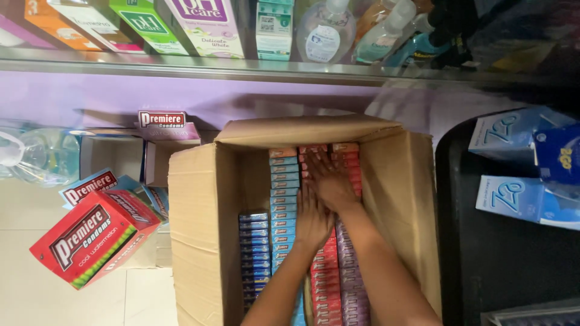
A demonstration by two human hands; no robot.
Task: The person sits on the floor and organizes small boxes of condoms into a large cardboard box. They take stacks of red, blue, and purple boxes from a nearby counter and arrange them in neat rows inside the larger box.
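Head view: both hands [323,202] inside cardboard box [199,235], on packet rows [284,187].

At nine o'clock: a red and green display carton [92,244], tilted, near a clear plastic bottle [45,156]. At twelve o'clock: a shelf edge [181,66] carrying tall boxes [205,24] and a pump bottle [326,30]. At three o'clock: light blue boxes [513,196] on a black surface [501,265].

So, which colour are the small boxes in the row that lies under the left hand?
Light blue small boxes, under the left hand; the head view shows it.
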